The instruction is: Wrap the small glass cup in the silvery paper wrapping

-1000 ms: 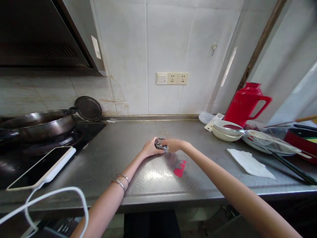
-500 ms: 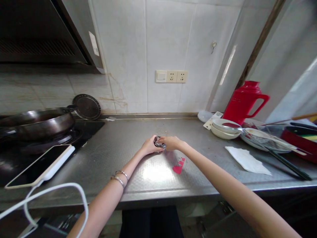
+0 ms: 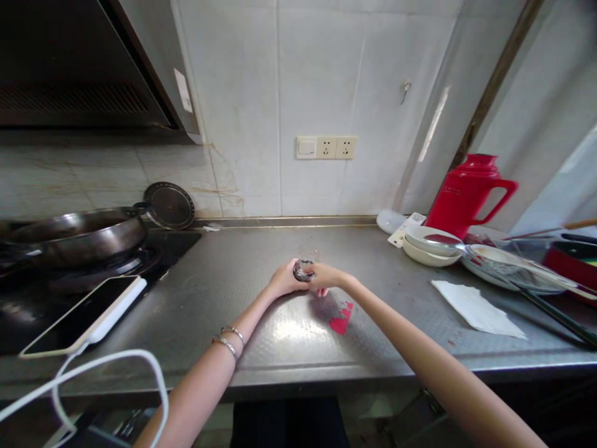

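Steel counter (image 3: 224, 261), back from front edge; clasping dark shiny object (image 3: 299, 272) in left hand (image 3: 282, 279); touching with right hand (image 3: 329, 276), pinch unclear; possible slip if clasped loosely.

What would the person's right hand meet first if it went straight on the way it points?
Most likely the small dark silvery object, close against the right hand; beyond it lies the left hand. Exact contact is unclear.

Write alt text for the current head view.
A left hand holds a small dark, shiny object, the right hand touching it, over a metal counter. A red scrap lies nearby; a pan and phone sit left, a tissue, dishes and red flask right.
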A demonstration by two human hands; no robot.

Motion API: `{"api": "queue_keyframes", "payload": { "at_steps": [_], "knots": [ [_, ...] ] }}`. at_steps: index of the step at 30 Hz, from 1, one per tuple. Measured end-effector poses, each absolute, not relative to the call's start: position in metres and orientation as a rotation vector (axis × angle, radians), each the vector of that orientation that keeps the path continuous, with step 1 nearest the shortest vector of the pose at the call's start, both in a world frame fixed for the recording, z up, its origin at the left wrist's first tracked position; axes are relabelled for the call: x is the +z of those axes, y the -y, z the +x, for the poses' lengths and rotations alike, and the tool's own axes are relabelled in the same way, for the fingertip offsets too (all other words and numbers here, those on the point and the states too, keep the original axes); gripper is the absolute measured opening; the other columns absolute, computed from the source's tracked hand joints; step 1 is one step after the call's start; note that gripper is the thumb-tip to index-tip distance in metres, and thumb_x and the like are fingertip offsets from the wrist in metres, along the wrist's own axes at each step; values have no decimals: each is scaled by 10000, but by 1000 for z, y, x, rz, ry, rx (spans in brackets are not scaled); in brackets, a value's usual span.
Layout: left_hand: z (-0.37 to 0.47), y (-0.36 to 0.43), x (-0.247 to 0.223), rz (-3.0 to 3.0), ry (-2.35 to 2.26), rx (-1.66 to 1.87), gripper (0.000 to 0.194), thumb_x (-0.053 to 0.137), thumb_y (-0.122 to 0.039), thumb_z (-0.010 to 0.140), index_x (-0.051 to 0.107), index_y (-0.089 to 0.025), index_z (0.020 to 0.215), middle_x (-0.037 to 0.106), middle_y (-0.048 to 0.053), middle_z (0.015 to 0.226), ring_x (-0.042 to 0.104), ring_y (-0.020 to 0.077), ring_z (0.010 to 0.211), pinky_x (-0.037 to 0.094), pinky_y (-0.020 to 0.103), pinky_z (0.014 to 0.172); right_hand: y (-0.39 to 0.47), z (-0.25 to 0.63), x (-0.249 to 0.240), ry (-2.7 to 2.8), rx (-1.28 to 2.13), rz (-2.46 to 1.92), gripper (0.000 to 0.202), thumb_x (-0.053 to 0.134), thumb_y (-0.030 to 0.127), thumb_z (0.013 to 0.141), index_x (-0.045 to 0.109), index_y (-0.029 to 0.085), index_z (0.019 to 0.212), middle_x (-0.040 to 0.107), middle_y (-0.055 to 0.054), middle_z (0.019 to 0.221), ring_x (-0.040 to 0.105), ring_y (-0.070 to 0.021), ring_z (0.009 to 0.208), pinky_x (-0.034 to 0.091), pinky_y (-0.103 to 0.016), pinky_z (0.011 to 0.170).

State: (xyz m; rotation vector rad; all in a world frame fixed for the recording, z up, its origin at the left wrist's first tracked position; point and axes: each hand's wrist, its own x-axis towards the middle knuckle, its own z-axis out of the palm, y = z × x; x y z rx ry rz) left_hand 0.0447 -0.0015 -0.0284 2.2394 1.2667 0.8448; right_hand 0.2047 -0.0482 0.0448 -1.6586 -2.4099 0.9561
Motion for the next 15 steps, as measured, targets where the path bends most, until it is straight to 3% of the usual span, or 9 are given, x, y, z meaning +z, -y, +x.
{"api": "queue_keyframes", "payload": {
  "at_steps": [3,6,15],
  "knots": [
    [44,1,-27,2264,-1244,845,647,774,-474,538,564,-200,1086,686,29,854,630,200,744,426,250,604,46,198,38,2142,1160,-1598,155,588,164,741,541,177,888,620,22,599,655,-146,503,534,-209,457],
    [43,0,-29,2269,-1242,840,697,773,-468,545,541,-186,1139,692,56,900,638,219,775,434,266,625,43,190,27,1975,1135,-1566,97,589,229,788,506,181,806,584,39,567,630,-131,464,511,-199,411],
    [41,-1,-30,2139,-1143,845,764,849,-411,442,517,-182,1091,684,48,931,643,244,838,466,297,691,36,184,13,1954,941,-1547,264,573,262,814,449,196,591,507,56,393,562,-116,372,407,-160,337]
  ]
}}
